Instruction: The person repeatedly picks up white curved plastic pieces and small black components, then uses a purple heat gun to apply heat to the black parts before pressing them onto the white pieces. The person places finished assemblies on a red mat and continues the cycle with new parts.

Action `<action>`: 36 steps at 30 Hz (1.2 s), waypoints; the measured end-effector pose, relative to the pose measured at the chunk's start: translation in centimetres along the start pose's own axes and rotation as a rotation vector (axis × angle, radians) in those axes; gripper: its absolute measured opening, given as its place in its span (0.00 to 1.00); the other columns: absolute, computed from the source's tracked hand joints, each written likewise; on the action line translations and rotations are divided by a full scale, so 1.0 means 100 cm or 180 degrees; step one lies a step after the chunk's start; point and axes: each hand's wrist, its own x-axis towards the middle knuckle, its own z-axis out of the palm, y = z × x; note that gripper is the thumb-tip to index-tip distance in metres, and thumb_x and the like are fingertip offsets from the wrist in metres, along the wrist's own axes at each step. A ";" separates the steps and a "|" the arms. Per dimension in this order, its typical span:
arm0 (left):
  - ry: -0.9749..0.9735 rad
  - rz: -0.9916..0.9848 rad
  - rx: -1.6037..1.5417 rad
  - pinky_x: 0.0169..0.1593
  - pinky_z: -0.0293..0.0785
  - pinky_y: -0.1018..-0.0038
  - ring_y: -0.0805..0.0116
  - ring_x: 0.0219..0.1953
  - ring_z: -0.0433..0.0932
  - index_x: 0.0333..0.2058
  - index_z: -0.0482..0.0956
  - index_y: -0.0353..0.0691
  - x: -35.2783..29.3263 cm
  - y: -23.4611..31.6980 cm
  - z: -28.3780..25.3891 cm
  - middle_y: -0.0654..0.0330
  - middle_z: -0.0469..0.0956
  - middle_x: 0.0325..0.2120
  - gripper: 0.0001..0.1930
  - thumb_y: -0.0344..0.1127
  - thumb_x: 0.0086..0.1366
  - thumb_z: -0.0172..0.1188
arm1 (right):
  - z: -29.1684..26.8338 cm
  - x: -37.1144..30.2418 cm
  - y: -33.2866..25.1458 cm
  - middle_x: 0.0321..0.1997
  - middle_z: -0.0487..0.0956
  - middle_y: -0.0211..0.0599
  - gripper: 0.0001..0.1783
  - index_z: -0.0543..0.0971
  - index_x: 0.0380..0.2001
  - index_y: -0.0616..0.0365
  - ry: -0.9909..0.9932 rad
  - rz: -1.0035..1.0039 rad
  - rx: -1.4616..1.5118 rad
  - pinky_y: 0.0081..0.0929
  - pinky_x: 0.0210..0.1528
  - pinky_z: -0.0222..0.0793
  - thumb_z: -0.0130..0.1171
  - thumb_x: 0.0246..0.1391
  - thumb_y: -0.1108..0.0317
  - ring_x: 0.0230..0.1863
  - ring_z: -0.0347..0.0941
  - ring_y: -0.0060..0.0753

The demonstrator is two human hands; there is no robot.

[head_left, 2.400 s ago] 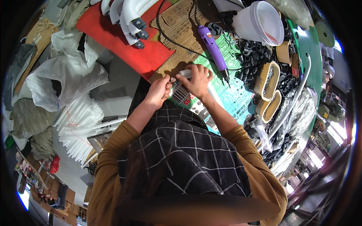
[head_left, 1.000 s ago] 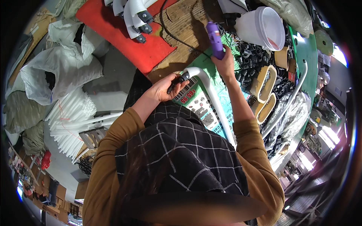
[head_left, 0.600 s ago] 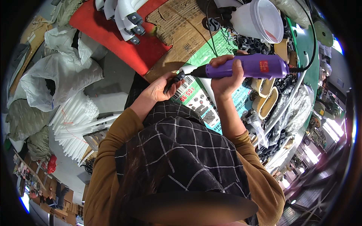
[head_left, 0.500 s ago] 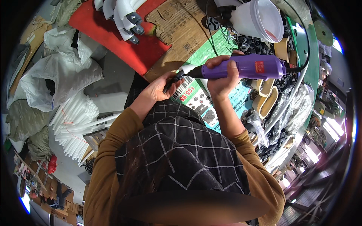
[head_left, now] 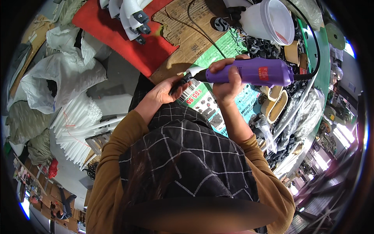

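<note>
A purple electric screwdriver [head_left: 253,71] lies across my right hand [head_left: 228,84], whose fingers wrap its body. Its dark nose points left, with the tip at a small black plastic fitting [head_left: 183,82]. That fitting is pinched in my left hand [head_left: 166,89], and part of it is hidden by the fingers. A white tube end [head_left: 193,71] shows just behind the fitting and the tool's nose. Beneath both hands is a printed sheet [head_left: 206,107] in green, white and blue.
White curved tubes with black ends [head_left: 130,21] rest on red cloth [head_left: 117,46] beside cardboard [head_left: 187,29]. A white bucket [head_left: 269,21], loose screws [head_left: 238,38] and black clips [head_left: 259,47] lie beyond the tool. The tool's black cord [head_left: 317,50] curves away right. Straight white tubes [head_left: 78,128] are stacked at left.
The screwdriver and my right hand have shifted slightly left, and the tool's rear end sits a little lower. My left hand stays in nearly the same place with the fitting.
</note>
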 end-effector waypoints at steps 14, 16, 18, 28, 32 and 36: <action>0.0109 -0.0156 0.0337 0.23 0.79 0.81 0.70 0.29 0.80 0.43 0.70 0.29 0.004 0.000 -0.009 0.54 0.78 0.34 0.18 0.41 0.66 0.52 | -0.010 -0.006 0.003 0.22 0.69 0.42 0.34 0.55 0.52 0.53 -0.0577 0.0206 -0.0329 0.36 0.31 0.68 0.56 0.45 0.56 0.22 0.67 0.36; 0.0098 -0.0128 0.0347 0.22 0.79 0.81 0.70 0.28 0.80 0.43 0.70 0.30 0.004 0.000 -0.009 0.54 0.78 0.34 0.18 0.42 0.66 0.52 | -0.011 -0.006 0.005 0.22 0.70 0.42 0.34 0.55 0.52 0.55 -0.0566 0.0232 -0.0293 0.35 0.31 0.69 0.56 0.44 0.56 0.22 0.68 0.36; 0.0133 -0.0108 0.0383 0.22 0.78 0.82 0.71 0.27 0.79 0.43 0.70 0.31 0.003 -0.001 -0.008 0.54 0.78 0.33 0.17 0.42 0.66 0.52 | -0.009 -0.007 0.006 0.22 0.71 0.44 0.34 0.55 0.51 0.57 -0.0607 0.0221 -0.0290 0.34 0.30 0.69 0.56 0.44 0.56 0.22 0.69 0.36; 0.1900 0.2009 0.4731 0.18 0.63 0.77 0.78 0.19 0.71 0.41 0.74 0.38 -0.007 0.009 0.027 0.63 0.77 0.23 0.13 0.40 0.65 0.53 | -0.033 0.019 -0.025 0.27 0.76 0.43 0.24 0.63 0.44 0.62 0.0015 -0.0081 -0.1197 0.26 0.25 0.70 0.59 0.45 0.68 0.23 0.74 0.31; 0.1420 0.3138 0.5342 0.38 0.72 0.75 0.73 0.31 0.73 0.52 0.71 0.41 -0.007 0.023 0.050 0.59 0.75 0.31 0.18 0.37 0.64 0.53 | -0.091 0.027 -0.012 0.33 0.77 0.56 0.33 0.62 0.47 0.60 0.0555 0.0293 -0.4037 0.42 0.38 0.69 0.65 0.39 0.60 0.34 0.76 0.54; 0.1394 0.4577 0.6841 0.50 0.69 0.64 0.50 0.47 0.71 0.49 0.73 0.43 0.009 0.013 0.066 0.49 0.73 0.46 0.20 0.42 0.59 0.59 | -0.144 0.006 0.020 0.40 0.75 0.56 0.29 0.62 0.47 0.61 0.0617 0.0283 -0.4431 0.46 0.43 0.67 0.62 0.41 0.69 0.41 0.72 0.61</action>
